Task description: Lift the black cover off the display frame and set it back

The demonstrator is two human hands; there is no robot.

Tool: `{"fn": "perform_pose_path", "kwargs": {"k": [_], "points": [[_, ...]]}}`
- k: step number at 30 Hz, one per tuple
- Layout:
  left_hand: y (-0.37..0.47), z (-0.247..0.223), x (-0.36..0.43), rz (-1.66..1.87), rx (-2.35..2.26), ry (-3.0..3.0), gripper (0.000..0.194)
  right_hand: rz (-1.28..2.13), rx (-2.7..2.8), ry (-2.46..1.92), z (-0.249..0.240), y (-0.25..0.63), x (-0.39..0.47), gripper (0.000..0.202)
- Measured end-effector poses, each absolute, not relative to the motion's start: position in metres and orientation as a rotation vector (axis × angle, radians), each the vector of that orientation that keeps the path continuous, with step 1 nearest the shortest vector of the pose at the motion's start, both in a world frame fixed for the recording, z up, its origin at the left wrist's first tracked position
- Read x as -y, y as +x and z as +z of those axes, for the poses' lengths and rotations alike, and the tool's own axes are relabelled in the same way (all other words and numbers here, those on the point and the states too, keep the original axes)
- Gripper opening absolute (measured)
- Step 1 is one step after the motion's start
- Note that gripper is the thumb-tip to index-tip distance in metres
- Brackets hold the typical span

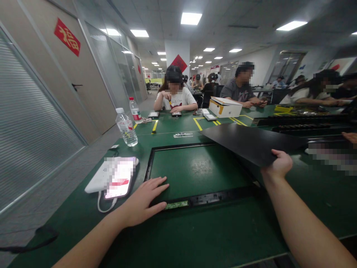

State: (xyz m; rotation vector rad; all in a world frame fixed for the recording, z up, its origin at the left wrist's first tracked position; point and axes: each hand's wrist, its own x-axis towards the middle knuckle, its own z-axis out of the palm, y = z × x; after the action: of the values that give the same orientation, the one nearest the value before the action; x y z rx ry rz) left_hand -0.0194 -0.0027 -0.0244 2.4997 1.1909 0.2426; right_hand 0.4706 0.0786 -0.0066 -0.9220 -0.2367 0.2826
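My left hand (146, 199) lies with fingers stretched out over the near left corner of a thin black rectangular frame (217, 196) on the green table (181, 238). Beside my left thumb, a narrow green circuit board (177, 204) sits in the frame's near edge. On the right, my right hand (280, 163) is closed on the near edge of a large flat black panel (245, 139). The panel is tilted above the frame's right side and hides part of it. Most of my right fingers are out of sight beneath the panel.
At the left are a lit phone (122, 178) with a white cable (102, 204) and two water bottles (126, 128). Small pieces (183, 134) lie beyond the frame. A white box (225, 108) and long black strips (304, 121) stand farther off. A person (175, 98) sits opposite.
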Motion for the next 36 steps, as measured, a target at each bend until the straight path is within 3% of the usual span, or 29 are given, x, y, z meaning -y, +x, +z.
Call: {"fn": "perform_pose_path", "kwargs": {"k": [14, 27, 36], "points": [[-0.018, -0.022, 0.003, 0.207, -1.226, 2.498, 0.064, 0.232, 0.075, -0.856, 0.007, 0.463, -0.076, 0.021], [-0.014, -0.015, 0.006, 0.193, -1.238, 2.484, 0.064, 0.28, 0.015, -0.998, -0.005, 0.478, -0.083, 0.017], [-0.012, -0.013, 0.007, 0.182, -1.249, 2.49, 0.064, 0.381, -0.039, -1.102, -0.016, 0.491, -0.09, 0.024]]}}
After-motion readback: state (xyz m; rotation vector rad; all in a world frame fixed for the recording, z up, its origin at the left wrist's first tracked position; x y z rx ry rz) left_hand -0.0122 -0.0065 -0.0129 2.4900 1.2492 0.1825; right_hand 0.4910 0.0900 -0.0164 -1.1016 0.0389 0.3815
